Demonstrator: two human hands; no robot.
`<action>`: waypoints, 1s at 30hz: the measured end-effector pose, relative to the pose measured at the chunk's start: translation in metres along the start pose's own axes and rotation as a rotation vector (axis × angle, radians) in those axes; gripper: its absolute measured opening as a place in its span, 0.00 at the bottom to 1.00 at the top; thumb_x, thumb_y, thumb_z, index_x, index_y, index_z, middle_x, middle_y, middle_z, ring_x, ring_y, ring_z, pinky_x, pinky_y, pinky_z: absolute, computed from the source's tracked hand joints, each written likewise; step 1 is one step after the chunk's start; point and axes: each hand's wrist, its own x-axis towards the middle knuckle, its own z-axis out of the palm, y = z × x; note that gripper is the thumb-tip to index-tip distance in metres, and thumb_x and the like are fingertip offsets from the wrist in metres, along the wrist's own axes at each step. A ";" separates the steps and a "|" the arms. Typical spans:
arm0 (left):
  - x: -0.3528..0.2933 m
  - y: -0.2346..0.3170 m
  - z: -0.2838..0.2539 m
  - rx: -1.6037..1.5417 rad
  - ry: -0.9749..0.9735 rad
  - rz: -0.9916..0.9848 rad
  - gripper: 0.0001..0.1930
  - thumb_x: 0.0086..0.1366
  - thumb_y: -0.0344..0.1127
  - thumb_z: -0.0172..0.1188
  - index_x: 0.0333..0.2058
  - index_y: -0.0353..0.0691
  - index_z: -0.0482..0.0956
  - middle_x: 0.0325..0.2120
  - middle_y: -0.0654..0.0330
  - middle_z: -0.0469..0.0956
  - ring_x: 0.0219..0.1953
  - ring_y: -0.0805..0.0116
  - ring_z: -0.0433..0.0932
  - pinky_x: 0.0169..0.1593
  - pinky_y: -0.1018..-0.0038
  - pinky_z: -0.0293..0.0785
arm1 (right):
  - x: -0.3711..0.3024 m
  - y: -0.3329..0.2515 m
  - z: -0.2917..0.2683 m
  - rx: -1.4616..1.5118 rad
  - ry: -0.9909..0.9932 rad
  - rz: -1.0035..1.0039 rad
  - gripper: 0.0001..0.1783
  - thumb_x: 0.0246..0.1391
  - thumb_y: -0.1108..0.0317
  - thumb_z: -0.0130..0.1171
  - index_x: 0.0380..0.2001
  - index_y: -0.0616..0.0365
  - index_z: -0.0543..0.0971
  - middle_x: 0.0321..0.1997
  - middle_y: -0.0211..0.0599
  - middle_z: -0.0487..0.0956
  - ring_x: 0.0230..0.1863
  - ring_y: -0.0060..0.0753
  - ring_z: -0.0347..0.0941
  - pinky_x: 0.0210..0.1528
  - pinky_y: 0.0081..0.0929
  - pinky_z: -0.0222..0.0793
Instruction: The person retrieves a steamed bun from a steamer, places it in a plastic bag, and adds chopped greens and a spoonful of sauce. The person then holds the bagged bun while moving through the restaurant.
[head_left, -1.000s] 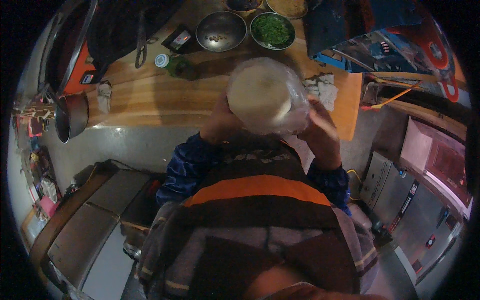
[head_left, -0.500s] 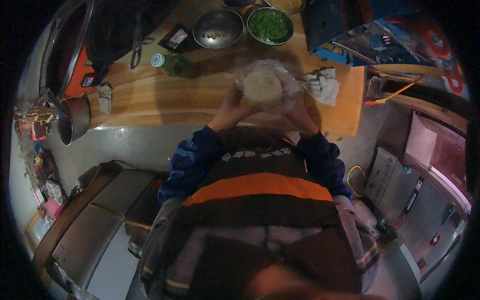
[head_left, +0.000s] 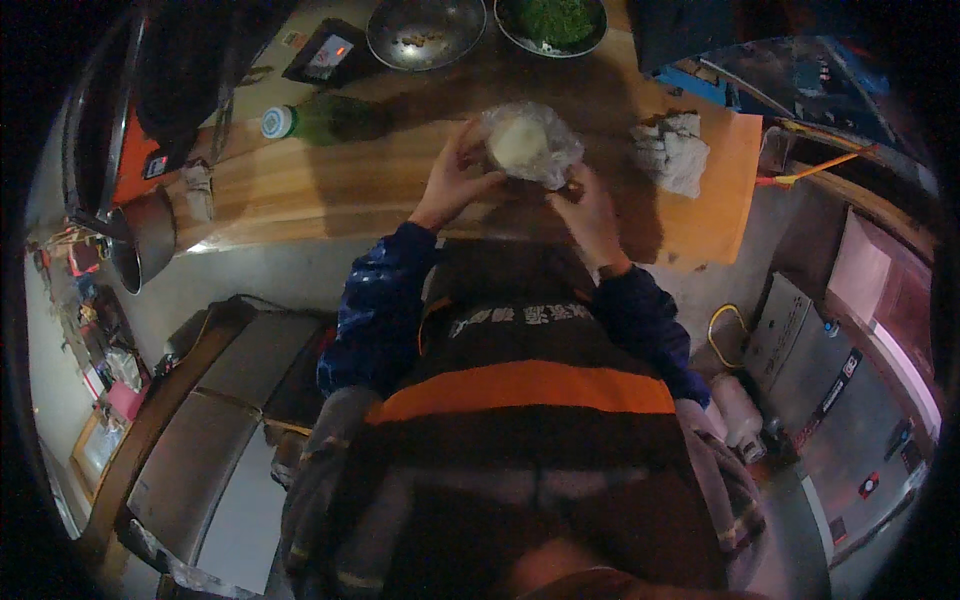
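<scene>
A pale, rounded lump that looks like dough (head_left: 519, 142) sits inside a clear, crinkled plastic bag (head_left: 562, 155) over the front middle of the wooden table. At its left side, my left hand (head_left: 454, 182) curves thumb and fingers against the bagged dough. My right hand (head_left: 592, 212) pinches the bag's lower right edge between thumb and fingers. Whether the bag rests on the wood or is held just above it, I cannot tell. To the left lies a green bottle with a white cap (head_left: 278, 122). A crumpled white cloth (head_left: 672, 152) is on the right.
At the back stand a metal bowl (head_left: 425, 50) with small bits in it and a bowl of chopped greens (head_left: 553, 25). A dark device with a lit display (head_left: 325, 55) sits beside them. A pot (head_left: 148, 235) is by the left table end; a blue box (head_left: 700, 85) is at back right.
The bagged dough looks smaller and lower toward the table. My right hand has moved from the bag's side to its lower edge. The whole view has shifted, so the bowls sit higher.
</scene>
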 end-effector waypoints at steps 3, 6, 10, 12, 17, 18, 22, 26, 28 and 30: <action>-0.019 0.006 0.007 -0.199 0.081 -0.013 0.39 0.52 0.24 0.64 0.61 0.37 0.55 0.53 0.53 0.68 0.52 0.62 0.69 0.54 0.70 0.68 | 0.004 0.000 -0.033 0.045 0.155 0.052 0.20 0.48 0.71 0.62 0.46 0.61 0.72 0.45 0.39 0.77 0.47 0.32 0.72 0.48 0.28 0.67; -0.037 0.011 0.021 -0.257 0.156 -0.175 0.33 0.53 0.23 0.62 0.57 0.36 0.58 0.50 0.54 0.70 0.49 0.63 0.72 0.51 0.71 0.71 | 0.042 0.011 -0.046 -0.275 0.218 -0.173 0.15 0.53 0.68 0.58 0.44 0.62 0.74 0.43 0.39 0.77 0.46 0.31 0.73 0.47 0.27 0.67; -0.044 0.010 0.046 -0.427 0.084 -0.366 0.29 0.53 0.24 0.63 0.53 0.34 0.61 0.45 0.54 0.74 0.46 0.65 0.74 0.48 0.72 0.72 | 0.106 0.033 -0.025 -0.439 0.083 -0.447 0.17 0.57 0.62 0.55 0.45 0.62 0.76 0.42 0.35 0.78 0.43 0.26 0.72 0.46 0.24 0.67; -0.042 0.003 0.066 -0.407 0.095 -0.271 0.28 0.53 0.25 0.63 0.52 0.33 0.62 0.43 0.54 0.75 0.44 0.66 0.75 0.48 0.72 0.72 | 0.120 0.036 -0.015 -0.104 -0.103 -0.268 0.18 0.57 0.60 0.56 0.45 0.61 0.76 0.42 0.33 0.78 0.42 0.23 0.72 0.46 0.23 0.66; -0.014 -0.019 0.077 -0.337 0.291 -0.189 0.25 0.54 0.29 0.64 0.48 0.32 0.65 0.42 0.53 0.76 0.43 0.67 0.75 0.43 0.73 0.74 | 0.096 0.018 -0.020 0.216 -0.288 0.044 0.17 0.54 0.63 0.54 0.45 0.60 0.76 0.45 0.43 0.77 0.46 0.40 0.73 0.50 0.31 0.67; -0.012 -0.021 0.074 -0.257 0.334 -0.169 0.24 0.54 0.29 0.65 0.48 0.31 0.65 0.43 0.52 0.75 0.43 0.67 0.76 0.42 0.73 0.75 | 0.084 0.013 -0.024 0.135 -0.230 0.097 0.17 0.54 0.62 0.55 0.44 0.60 0.76 0.44 0.43 0.77 0.45 0.38 0.73 0.49 0.30 0.67; -0.016 -0.014 0.054 -0.243 0.421 -0.178 0.23 0.56 0.29 0.64 0.48 0.33 0.65 0.45 0.52 0.73 0.43 0.68 0.76 0.40 0.75 0.75 | 0.040 -0.003 -0.037 -0.101 -0.037 0.005 0.14 0.52 0.63 0.57 0.40 0.60 0.76 0.40 0.41 0.77 0.43 0.38 0.73 0.47 0.28 0.68; -0.025 0.000 0.045 -0.231 0.419 -0.090 0.22 0.56 0.28 0.63 0.48 0.35 0.66 0.45 0.54 0.73 0.44 0.68 0.75 0.42 0.75 0.75 | 0.025 -0.020 -0.041 -0.319 0.215 -0.176 0.11 0.52 0.68 0.58 0.39 0.57 0.77 0.41 0.40 0.77 0.43 0.36 0.73 0.45 0.27 0.67; -0.027 0.003 0.047 -0.220 0.383 -0.051 0.23 0.55 0.25 0.62 0.49 0.36 0.66 0.46 0.55 0.71 0.46 0.66 0.74 0.44 0.73 0.74 | 0.031 -0.029 -0.036 -0.428 0.139 -0.446 0.12 0.50 0.68 0.60 0.39 0.56 0.77 0.41 0.40 0.76 0.44 0.40 0.72 0.47 0.30 0.67; -0.028 0.002 0.052 -0.246 0.354 -0.088 0.25 0.53 0.21 0.62 0.50 0.37 0.65 0.48 0.56 0.68 0.51 0.64 0.70 0.50 0.68 0.73 | 0.038 -0.038 -0.027 -0.484 0.059 -0.609 0.15 0.48 0.68 0.61 0.41 0.55 0.76 0.42 0.40 0.75 0.46 0.43 0.71 0.48 0.32 0.67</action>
